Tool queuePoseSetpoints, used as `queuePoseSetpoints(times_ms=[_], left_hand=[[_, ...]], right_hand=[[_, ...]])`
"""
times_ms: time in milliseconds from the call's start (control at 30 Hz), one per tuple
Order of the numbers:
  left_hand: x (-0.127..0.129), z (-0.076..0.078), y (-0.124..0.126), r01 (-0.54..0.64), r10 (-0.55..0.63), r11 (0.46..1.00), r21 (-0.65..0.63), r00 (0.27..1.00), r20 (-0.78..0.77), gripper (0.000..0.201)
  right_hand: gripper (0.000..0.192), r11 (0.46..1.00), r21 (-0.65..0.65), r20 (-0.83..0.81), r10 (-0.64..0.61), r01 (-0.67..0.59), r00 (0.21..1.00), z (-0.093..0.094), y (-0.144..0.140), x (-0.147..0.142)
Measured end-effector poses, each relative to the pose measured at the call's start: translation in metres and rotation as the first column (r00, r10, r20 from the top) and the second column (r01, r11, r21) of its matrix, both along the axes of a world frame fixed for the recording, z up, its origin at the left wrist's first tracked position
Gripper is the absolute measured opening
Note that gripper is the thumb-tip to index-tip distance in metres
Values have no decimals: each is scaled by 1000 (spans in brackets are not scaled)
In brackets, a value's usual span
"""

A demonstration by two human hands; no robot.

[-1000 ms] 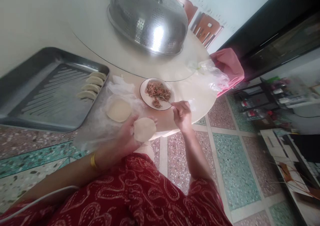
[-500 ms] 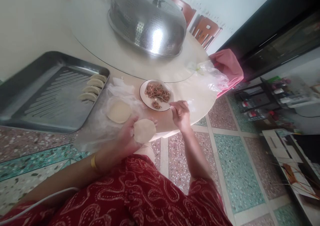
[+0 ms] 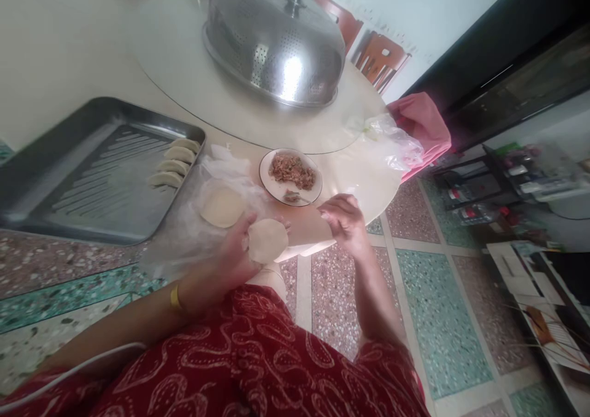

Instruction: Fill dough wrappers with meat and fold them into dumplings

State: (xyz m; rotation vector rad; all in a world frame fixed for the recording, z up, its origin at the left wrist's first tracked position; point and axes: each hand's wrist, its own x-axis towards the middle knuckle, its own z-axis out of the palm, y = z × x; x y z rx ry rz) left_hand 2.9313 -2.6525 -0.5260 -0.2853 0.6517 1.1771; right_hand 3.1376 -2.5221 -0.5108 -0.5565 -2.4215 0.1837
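I keep my left hand [image 3: 235,251] cupped flat under the wrapper [image 3: 268,240] while my right hand [image 3: 345,219], pinching a spoon I barely see, carries filling from the plate [image 3: 276,187] to its centre.

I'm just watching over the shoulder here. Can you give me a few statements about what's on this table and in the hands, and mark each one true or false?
1. The left hand holds a round dough wrapper. True.
2. The metal tray holds a dozen folded dumplings. False: only a few dumplings lie at its right end.
3. The plate holds minced filling. True.
4. The domed metal cover sits on the tray. False: it stands on the round table.
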Motion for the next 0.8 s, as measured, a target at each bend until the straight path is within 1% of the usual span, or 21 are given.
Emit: queuePoseSetpoints(times_ms=[33,67,100,167,200,267,367,467,567,667,733,800], left_hand=[[1,1,1,1,-1,1000,-3,1000,-4,48],[1,1,2,1,-1,1000,-9,1000,0,48],[2,1,4,-2,2,1000,-14,1000,12,48],[4,0,9,-6,7,1000,-26,999,40,47],[5,-1,12,-5,6,1000,-29,999,48,48],[8,-5,20,-2,4,999,-40,998,61,49],[12,-13,31,-20,26,998,-61,995,96,49],[14,-18,41,-70,77,996,-63,992,103,47],[12,-20,46,-100,105,994,-45,983,148,45],[9,-19,45,-114,116,993,-23,973,199,44],[7,-20,42,-112,112,994,-9,975,190,47],[6,-21,39,-90,88,996,3,982,164,51]], right_hand=[[11,999,-33,-47,-40,39,998,-3,2,2],[10,991,-101,-104,-98,87,990,-6,3,2],[9,971,-195,-160,-169,137,973,-10,4,3],[15,896,-392,-241,-319,209,917,-20,5,4],[19,853,-468,-264,-383,229,885,-26,4,4],[25,789,-556,-284,-475,261,833,-35,2,5],[29,711,-650,-288,-558,269,778,-44,1,4],[32,632,-747,-300,-599,208,742,-49,3,1],[33,582,-803,-326,-606,126,726,-49,1,-3],[29,567,-821,-354,-594,65,722,-46,-11,-2],[25,564,-825,-365,-587,41,723,-43,-23,1],[21,580,-814,-365,-565,42,740,-41,-36,4]])
